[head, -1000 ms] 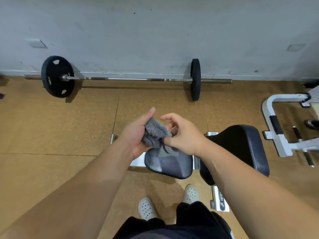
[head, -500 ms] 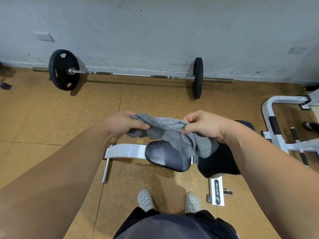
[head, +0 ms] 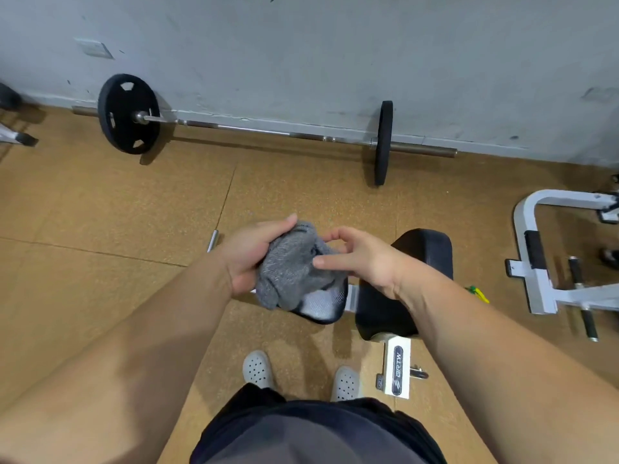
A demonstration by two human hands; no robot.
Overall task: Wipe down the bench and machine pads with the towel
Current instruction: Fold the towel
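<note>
Grey towel (head: 294, 262) bunched in left hand (head: 248, 252) over the pad's (head: 321, 306) far edge.

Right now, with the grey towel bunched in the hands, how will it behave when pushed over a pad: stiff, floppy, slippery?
Probably floppy: the towel bunches into folds in the left hand and a corner droops toward the small pad. Likely light: that hand carries it easily. Its rough weave should grip, not slide.
</note>
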